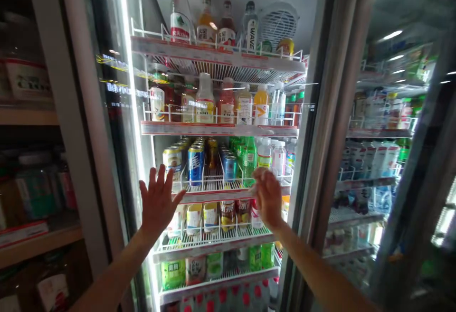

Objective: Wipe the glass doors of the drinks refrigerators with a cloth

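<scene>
I face a lit drinks cooler (pixel 221 60) with several wire shelves of bottles and cans. My left hand (pixel 158 203) is raised flat with its fingers spread, at the left end of the can shelf (pixel 213 192), holding nothing. My right hand (pixel 268 198) is at the right part of that shelf's front rail. Its fingers are bent around a small pale thing I cannot make out, and the hand is slightly blurred. Blue and gold cans (pixel 195 165) stand between the hands, with green bottles (pixel 248 157) just above my right hand.
The cooler's glass door (pixel 114 112) stands at the left with reflections on it. A second glass-fronted cooler (pixel 374 160) full of drinks is at the right. Wooden shelves (pixel 32 236) with jars are at the far left. A white fan unit (pixel 278 22) sits on top.
</scene>
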